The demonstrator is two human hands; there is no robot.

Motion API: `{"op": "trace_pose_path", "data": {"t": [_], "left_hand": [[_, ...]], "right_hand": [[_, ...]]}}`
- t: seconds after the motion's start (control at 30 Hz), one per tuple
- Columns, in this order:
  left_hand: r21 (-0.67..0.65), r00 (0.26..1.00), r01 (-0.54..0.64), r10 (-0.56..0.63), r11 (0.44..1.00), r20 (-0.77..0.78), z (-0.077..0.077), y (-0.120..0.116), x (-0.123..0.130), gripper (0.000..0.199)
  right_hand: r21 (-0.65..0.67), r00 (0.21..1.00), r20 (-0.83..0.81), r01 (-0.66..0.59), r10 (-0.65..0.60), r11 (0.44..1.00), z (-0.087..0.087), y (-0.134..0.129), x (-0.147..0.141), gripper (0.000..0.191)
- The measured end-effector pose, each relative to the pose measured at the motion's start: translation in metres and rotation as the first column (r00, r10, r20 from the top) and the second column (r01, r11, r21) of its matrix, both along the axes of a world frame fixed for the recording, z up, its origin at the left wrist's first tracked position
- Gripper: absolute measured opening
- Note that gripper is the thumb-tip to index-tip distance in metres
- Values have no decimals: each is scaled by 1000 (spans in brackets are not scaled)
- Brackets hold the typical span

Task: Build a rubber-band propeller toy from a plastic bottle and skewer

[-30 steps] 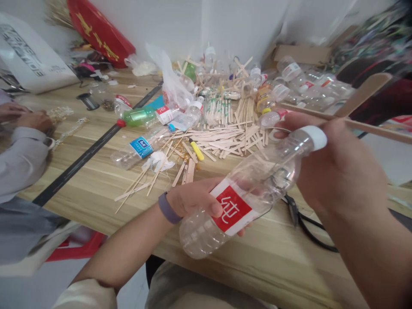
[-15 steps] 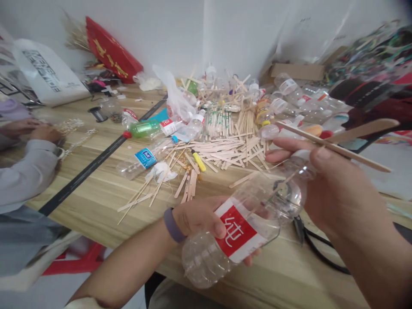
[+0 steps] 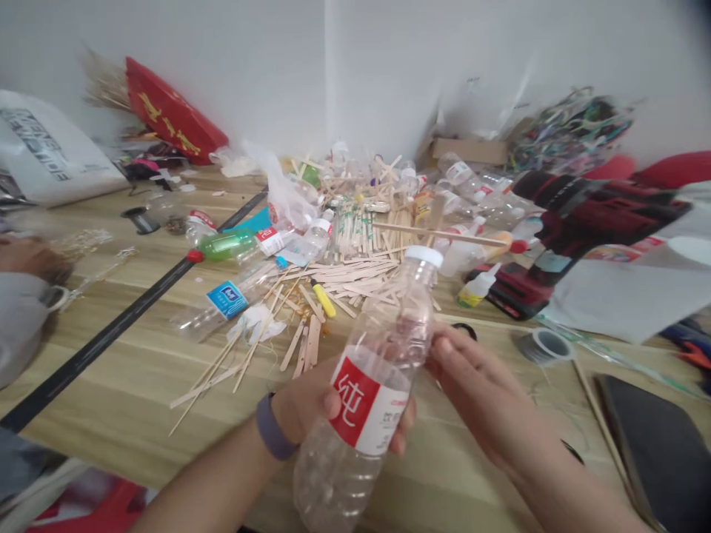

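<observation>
My left hand (image 3: 316,403), with a purple band at the wrist, is wrapped round a clear plastic bottle (image 3: 355,474). The bottle has a red-and-white label (image 3: 361,403) and a white cap (image 3: 424,256), and it leans up to the right. My right hand (image 3: 472,377) is beside the bottle's shoulder, thumb and fingers drawn together there. What those fingertips grip, if anything, is hidden. Crossed wooden craft sticks (image 3: 466,236) show just behind the cap; how they join the bottle is hidden.
Loose craft sticks (image 3: 355,277) and bottles lie ahead. At right are a red-and-black power drill (image 3: 555,244), a small glue bottle (image 3: 478,287), a wire spool (image 3: 547,346) and a dark flat object (image 3: 655,451). Another person's hand (image 3: 22,259) is at far left.
The bottle has turned more upright, and its cap now shows. My right hand has dropped from beside the cap to the bottle's shoulder. The crossed sticks have shifted left behind the cap. The view swung right.
</observation>
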State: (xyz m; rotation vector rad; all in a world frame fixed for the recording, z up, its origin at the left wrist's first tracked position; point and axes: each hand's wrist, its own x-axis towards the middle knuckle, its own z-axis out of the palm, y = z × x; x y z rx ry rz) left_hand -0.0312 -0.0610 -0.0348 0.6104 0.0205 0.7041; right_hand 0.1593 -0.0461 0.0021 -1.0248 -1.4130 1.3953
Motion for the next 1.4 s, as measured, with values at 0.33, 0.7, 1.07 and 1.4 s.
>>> {"op": "trace_pose_path", "data": {"t": [0.33,0.7,1.07,1.4], "left_hand": [[-47,978,-137,127,990,-163,-1,0,4,57],[4,742,-447,373,894,-557,9,-6,20,80],[64,762,-363,335,930,-554,17,-7,20,86],[28,743,-432,373,902,-556,13,-9,18,90]], "right_hand": [[148,995,35,85,-92,985,-7,-5,9,10],[235,920,311,167,-237,958,-7,-5,9,12],[369,857,440,99,-268,924,-9,-3,1,16],[402,880,454,-62,-140,913,-8,-8,8,15]]}}
